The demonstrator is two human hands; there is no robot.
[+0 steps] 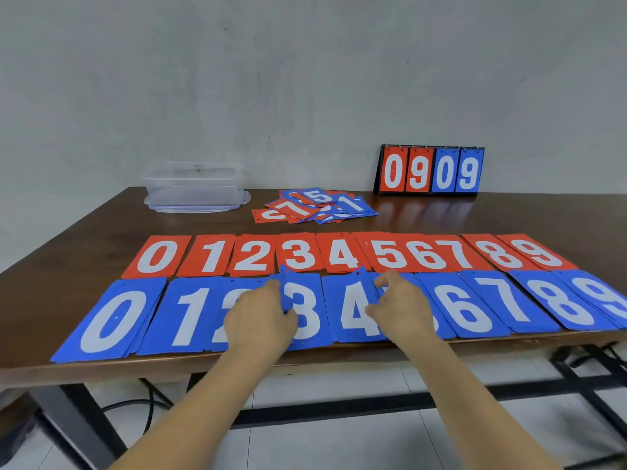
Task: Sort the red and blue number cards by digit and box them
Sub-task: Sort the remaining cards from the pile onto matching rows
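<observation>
On the table (509,215), the loose card pile (315,205) has the box (193,188) to its left, the scoreboard (429,171) behind it to the right, and before it two rows of card stacks, the far row (339,254) directly behind the near row (312,310).

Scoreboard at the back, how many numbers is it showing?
4. From the left on the scoreboard: red 0, red 9, blue 0, blue 9. More may hide behind them.

Glossy dark wood table (441,212), matt number cards (156,257), clear plastic box (193,188)
</observation>
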